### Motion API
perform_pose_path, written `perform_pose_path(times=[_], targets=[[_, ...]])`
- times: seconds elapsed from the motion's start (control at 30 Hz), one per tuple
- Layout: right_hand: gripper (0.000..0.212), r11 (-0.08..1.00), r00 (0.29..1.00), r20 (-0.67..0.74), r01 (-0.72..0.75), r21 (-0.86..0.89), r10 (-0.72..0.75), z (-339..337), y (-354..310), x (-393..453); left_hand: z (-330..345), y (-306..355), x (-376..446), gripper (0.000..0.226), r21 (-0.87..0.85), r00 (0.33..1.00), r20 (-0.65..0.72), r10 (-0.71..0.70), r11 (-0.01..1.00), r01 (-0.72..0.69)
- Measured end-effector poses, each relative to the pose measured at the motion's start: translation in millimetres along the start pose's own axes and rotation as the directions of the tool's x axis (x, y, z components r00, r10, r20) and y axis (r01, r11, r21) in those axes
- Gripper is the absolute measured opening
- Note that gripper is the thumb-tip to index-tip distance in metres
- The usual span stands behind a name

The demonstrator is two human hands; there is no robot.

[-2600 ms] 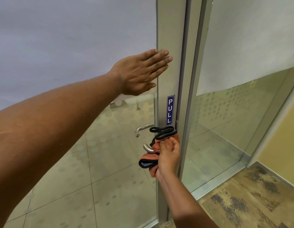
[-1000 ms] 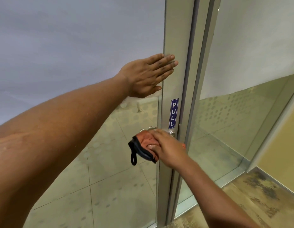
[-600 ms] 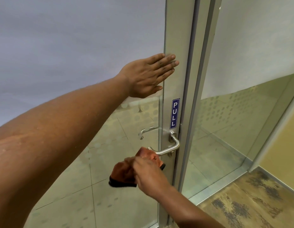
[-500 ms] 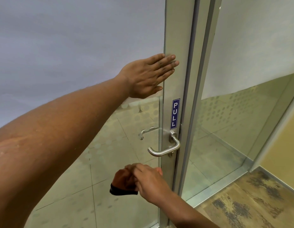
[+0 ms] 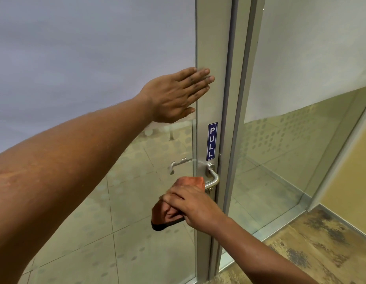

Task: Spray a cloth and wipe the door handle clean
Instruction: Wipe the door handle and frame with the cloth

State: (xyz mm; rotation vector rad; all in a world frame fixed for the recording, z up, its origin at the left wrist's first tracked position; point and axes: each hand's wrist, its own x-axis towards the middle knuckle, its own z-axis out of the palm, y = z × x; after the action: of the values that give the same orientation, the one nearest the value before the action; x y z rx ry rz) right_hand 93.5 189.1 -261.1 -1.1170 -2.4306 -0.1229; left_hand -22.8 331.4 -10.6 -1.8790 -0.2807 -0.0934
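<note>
Door handle (image 5: 212, 180) sits on the metal door frame (image 5: 210, 48) below our flat, open left hand (image 5: 176, 95). Our right hand (image 5: 193, 206) grips the orange cloth (image 5: 191, 181), which touches the handle's lever just left of its bend.

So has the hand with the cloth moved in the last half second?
Yes. The right hand has risen, bringing the cloth from below the door handle back up against its lever.
</note>
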Motion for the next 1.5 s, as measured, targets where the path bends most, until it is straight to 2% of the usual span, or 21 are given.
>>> perform_pose_path(times=[0.33, 0.53, 0.7, 0.8, 0.93, 1.0, 1.07, 1.13, 1.3, 1.37, 1.5], targets=[[0.067, 0.991, 0.993, -0.078, -0.083, 0.104, 0.091, -4.2, 12.0, -40.3, -4.1, 0.5, 0.1, 0.071, -0.013, 0.999, 0.041, 0.003, 1.000, -0.003], [0.063, 0.982, 0.988, -0.091, -0.111, 0.152, 0.126, -3.1, 18.2, -65.3, -5.8, 0.6, -0.4, 0.070, -0.023, 0.999, 0.049, 0.000, 1.000, 0.001], [0.063, 0.965, 0.967, -0.142, -0.184, 0.185, 0.212, -6.8, 32.5, -92.9, -6.9, 0.1, 0.3, 0.069, -0.021, 0.998, 0.061, 0.001, 1.000, 0.000], [0.072, 0.931, 0.921, -0.222, -0.263, 0.253, 0.320, -17.2, 42.8, -110.7, -6.0, 0.3, 0.1, 0.069, -0.013, 0.998, 0.057, 0.002, 1.000, -0.002], [0.049, 0.830, 0.772, -0.321, -0.456, 0.322, 0.549, -41.3, 71.2, -114.4, -6.6, -0.1, 0.1, 0.070, -0.003, 0.998, 0.061, 0.006, 1.000, -0.005], [0.048, 0.760, 0.722, -0.281, -0.508, 0.406, 0.633, -55.6, 88.7, -105.9, -6.8, 0.2, 0.3, 0.071, -0.005, 0.998, 0.060, 0.002, 1.000, -0.002], [0.053, 0.702, 0.722, -0.181, -0.531, 0.475, 0.668, -70.6, 100.5, -92.0, -7.0, 0.6, 0.4, 0.071, -0.006, 0.998, 0.060, 0.001, 1.000, 0.000], [0.046, 0.686, 0.741, -0.097, -0.554, 0.471, 0.665, -79.8, 111.6, -76.3, -7.4, 1.0, 0.4, 0.071, -0.007, 0.998, 0.062, -0.001, 1.000, 0.001], [0.040, 0.721, 0.787, 0.064, -0.592, 0.360, 0.614, -73.8, 129.5, -39.4, -8.5, 0.8, 0.5, 0.071, -0.014, 0.997, 0.075, -0.002, 1.000, 0.003], [0.041, 0.734, 0.776, 0.130, -0.627, 0.262, 0.617, -67.3, 133.2, -29.9, -8.2, 1.0, 0.6, 0.071, -0.012, 0.997, 0.077, 0.000, 1.000, 0.001], [0.041, 0.769, 0.773, 0.165, -0.631, 0.105, 0.612, -68.1, 132.6, -18.7, -8.5, 1.2, 0.9, 0.071, -0.011, 0.997, 0.082, 0.000, 1.000, 0.001]])
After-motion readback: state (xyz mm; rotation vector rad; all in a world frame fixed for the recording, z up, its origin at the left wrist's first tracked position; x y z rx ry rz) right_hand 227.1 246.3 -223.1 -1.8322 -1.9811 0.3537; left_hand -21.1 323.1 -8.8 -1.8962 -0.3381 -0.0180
